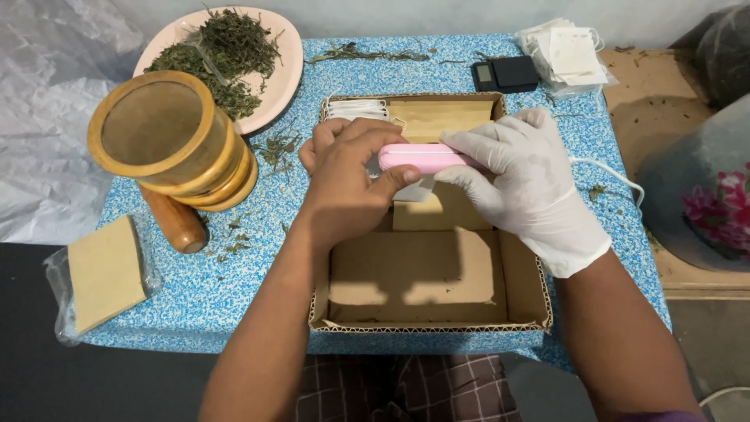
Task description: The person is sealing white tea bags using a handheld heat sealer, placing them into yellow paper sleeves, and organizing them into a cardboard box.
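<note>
Open cardboard box (522,291) centre; clear bag (58,289) perhaps left.

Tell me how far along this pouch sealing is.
Done: a few white pouches lie in the cardboard box. In hand: the gloved right hand presses a pink sealer on a small pouch steadied by the bare left hand. Left: dried herbs on the pink plate, empty pouches behind.
</note>
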